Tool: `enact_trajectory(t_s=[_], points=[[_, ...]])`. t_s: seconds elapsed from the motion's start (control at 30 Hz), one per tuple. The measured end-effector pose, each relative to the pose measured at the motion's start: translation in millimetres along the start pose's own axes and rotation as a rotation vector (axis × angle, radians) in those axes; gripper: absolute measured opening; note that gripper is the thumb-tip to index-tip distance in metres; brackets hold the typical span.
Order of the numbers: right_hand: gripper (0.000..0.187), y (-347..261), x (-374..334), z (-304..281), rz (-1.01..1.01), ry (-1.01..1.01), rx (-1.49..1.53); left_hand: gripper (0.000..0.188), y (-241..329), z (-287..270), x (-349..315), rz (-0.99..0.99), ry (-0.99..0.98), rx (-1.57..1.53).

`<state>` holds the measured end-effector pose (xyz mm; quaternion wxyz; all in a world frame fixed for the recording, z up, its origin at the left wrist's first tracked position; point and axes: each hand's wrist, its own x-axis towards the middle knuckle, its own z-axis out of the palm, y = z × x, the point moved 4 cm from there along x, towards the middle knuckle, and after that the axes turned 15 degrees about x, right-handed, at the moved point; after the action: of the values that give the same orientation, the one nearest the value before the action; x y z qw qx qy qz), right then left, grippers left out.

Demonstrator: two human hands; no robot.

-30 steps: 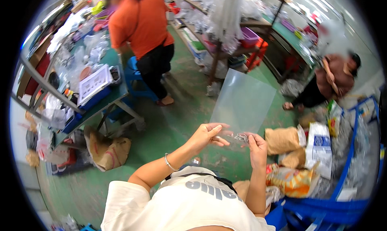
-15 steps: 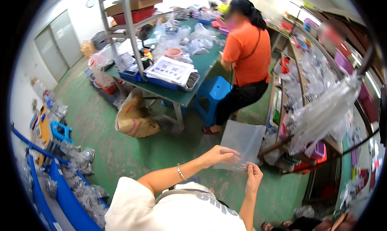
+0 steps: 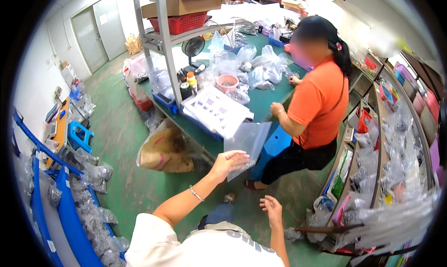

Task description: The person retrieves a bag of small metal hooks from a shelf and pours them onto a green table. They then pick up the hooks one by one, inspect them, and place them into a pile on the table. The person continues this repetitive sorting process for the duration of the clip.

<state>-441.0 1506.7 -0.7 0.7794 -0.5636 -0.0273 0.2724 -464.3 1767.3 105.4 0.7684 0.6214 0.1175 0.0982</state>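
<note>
A flat clear plastic bag (image 3: 247,139) hangs from my left hand (image 3: 229,164), whose fingers are closed on its lower part. A few small greyish bits show in the bag by the fingertips, too small to name. The bag overlaps the near corner of the green-topped table (image 3: 274,99) in the view; whether it touches cannot be told. My right hand (image 3: 272,210) is lower and to the right, apart from the bag, with its fingers loosely bent, spread, and nothing in them.
A co-worker in an orange shirt (image 3: 321,101) is at the table's right side, by a blue stool (image 3: 278,141). Papers (image 3: 216,109) lie on the table corner. A brown sack (image 3: 165,150) stands below. Shelves with bagged parts (image 3: 396,141) line the right; blue racks (image 3: 79,215) stand left.
My right hand has let go of the bag's corner and moved down, away from it. The left hand has carried the bag forward and left. The table and co-worker appear closer.
</note>
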Motion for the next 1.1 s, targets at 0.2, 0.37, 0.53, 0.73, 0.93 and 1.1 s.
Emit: enact_trajectory(t_s=[0.2, 0.37, 0.53, 0.73, 0.93, 1.1], points=[[0.025, 38, 98, 0, 0.004, 0.088, -0.357, 0.025, 26, -103, 161, 0.031, 0.27, -0.068], [0.036, -31, 194, 104, -0.156, -0.225, -0.32, 0.022, 17, -143, 224, 0.022, 0.323, -0.127], [0.039, -48, 295, 162, -0.246, -0.284, -0.258, 0.019, -25, -165, 243, 0.005, 0.328, -0.158], [0.06, -51, 377, 212, -0.473, -0.271, -0.483, 0.016, -54, -167, 237, -0.059, 0.498, -0.359], [0.065, -27, 393, 224, 0.295, -0.506, 0.09, 0.017, -41, -150, 213, -0.144, 0.506, -0.396], [0.021, -29, 361, 235, 0.7, -0.54, 0.709, 0.017, -23, -139, 207, -0.116, 0.508, -0.269]])
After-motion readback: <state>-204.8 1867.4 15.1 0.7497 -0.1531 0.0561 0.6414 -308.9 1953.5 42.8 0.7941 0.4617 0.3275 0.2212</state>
